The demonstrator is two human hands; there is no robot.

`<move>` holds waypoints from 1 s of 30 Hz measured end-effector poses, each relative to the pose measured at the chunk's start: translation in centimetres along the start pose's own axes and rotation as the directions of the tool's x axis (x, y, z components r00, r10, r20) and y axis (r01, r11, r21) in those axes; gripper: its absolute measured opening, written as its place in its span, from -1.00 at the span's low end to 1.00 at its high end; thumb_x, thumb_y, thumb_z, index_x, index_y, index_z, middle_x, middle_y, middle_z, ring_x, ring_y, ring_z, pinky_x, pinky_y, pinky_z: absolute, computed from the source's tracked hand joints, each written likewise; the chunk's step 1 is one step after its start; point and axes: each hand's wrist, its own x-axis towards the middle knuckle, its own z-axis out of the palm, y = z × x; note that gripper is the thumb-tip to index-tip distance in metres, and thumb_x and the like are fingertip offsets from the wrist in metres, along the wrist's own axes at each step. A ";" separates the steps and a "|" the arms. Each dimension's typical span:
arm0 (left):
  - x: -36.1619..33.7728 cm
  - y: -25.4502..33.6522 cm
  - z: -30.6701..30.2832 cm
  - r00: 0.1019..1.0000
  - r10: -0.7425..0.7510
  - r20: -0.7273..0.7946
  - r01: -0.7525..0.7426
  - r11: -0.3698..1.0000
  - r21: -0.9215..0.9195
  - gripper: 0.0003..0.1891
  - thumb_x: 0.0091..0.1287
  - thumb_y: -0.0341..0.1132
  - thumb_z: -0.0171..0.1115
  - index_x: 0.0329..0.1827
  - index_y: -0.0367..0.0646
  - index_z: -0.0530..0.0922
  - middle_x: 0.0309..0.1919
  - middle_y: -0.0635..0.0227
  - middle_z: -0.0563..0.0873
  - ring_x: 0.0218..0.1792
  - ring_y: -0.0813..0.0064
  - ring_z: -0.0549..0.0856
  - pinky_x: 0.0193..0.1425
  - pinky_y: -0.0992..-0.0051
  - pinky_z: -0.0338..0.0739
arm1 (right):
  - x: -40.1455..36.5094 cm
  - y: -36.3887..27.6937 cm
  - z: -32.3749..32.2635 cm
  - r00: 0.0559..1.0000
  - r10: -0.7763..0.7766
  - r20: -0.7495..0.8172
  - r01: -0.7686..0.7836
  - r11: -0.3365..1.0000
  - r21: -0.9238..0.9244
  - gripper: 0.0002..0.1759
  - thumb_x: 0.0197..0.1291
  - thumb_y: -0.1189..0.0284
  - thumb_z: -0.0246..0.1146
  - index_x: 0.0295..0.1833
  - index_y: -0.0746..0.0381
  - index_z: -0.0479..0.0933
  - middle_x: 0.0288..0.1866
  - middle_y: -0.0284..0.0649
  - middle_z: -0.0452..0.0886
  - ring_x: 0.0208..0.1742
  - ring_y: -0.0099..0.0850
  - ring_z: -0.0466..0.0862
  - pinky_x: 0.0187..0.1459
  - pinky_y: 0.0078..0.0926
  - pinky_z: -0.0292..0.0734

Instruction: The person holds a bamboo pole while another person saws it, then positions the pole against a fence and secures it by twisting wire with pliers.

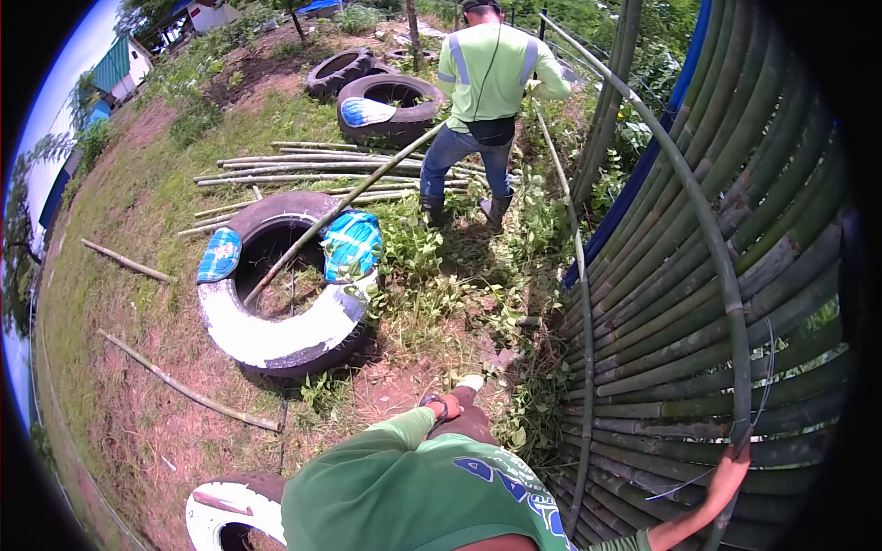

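The right hand (pixel 730 479) is at the lower right, fingers wrapped tight round the pole (pixel 726 275), palm against it; the grasp sits at the pole's lower end, with only a short stub showing beneath the fist; from there the pole rises and arcs up and left across the face of the fence (pixel 680 376), lying close to its stacked green canes, its far tip up by the top edge near the co-worker (pixel 487 73); a wire (pixel 767 386) hangs in a loose loop just beside the fist, one strand trailing left below the wrist; whether the fingers also pinch it I cannot tell. The left hand (pixel 446 406) is low in the middle, at the end of a green sleeve, a dark band at the wrist, resting at the knee (pixel 470 424) just behind a pale shoe (pixel 472 381); it is too small to tell how far it is curled, and nothing shows in it; it is well apart from the pole. A thin cane (pixel 584 303) leans upright just left of the fence. The co-worker stands with back turned, holding a second pole (pixel 340 209) that slants down into a white-painted tyre (pixel 276 338); two blue sacks (pixel 352 243) lie on its rim; more canes (pixel 303 168) lie on the grass beyond, near two dark tyres (pixel 390 99).
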 end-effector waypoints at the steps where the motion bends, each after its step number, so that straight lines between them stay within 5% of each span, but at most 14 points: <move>1: 0.1 -0.1 0.1 1.000 -0.002 -0.002 0.002 1.000 -0.009 -0.53 0.32 0.07 0.10 0.00 -0.09 0.73 -0.02 0.03 0.74 0.06 -0.02 0.69 0.22 0.14 0.52 | 0.0 0.0 0.0 1.000 -0.002 -0.010 0.002 1.000 -0.005 -0.42 0.31 0.53 0.00 0.44 0.45 0.26 0.34 0.20 0.46 0.35 -0.01 0.48 0.37 -0.30 0.24; 30: 0.0 -0.2 0.1 1.000 -0.003 -0.014 0.002 1.000 -0.018 -0.54 0.36 0.05 0.09 0.00 -0.12 0.72 -0.03 0.01 0.74 0.05 -0.02 0.69 0.20 0.15 0.53 | 0.7 2.3 0.4 0.999 -0.049 -0.021 0.049 0.998 -0.025 -0.37 0.27 0.51 -0.05 0.47 0.45 0.22 0.44 0.18 0.36 0.47 -0.06 0.38 0.45 -0.33 0.15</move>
